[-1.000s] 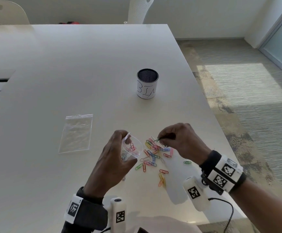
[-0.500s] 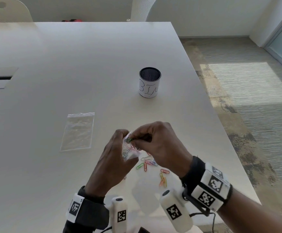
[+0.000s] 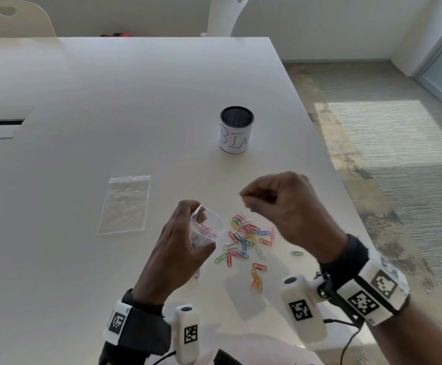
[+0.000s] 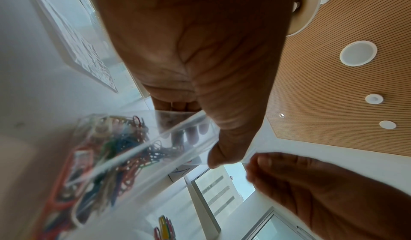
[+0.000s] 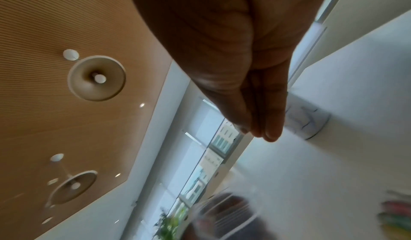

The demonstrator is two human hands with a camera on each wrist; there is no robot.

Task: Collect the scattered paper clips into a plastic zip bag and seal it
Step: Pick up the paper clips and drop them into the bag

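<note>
Left hand (image 3: 177, 246) fingers (image 4: 177, 105) pinch the bag (image 3: 205, 230) rim, mouth open. Right hand (image 3: 280, 204) fingertips (image 5: 271, 126) press together above the loose clips (image 3: 243, 238) on the table (image 3: 82, 127); holding one, I cannot tell. If the floppy mouth sags, a drop could miss.

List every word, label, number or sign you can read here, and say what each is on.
"BIN": handwritten on the white paper round the mesh cup; the last letter is partly turned away.
Black-and-white square codes only, no readable text, on the wrist bands and wrist cameras.
No print visible on the held zip bag or the flat zip bag.
</note>
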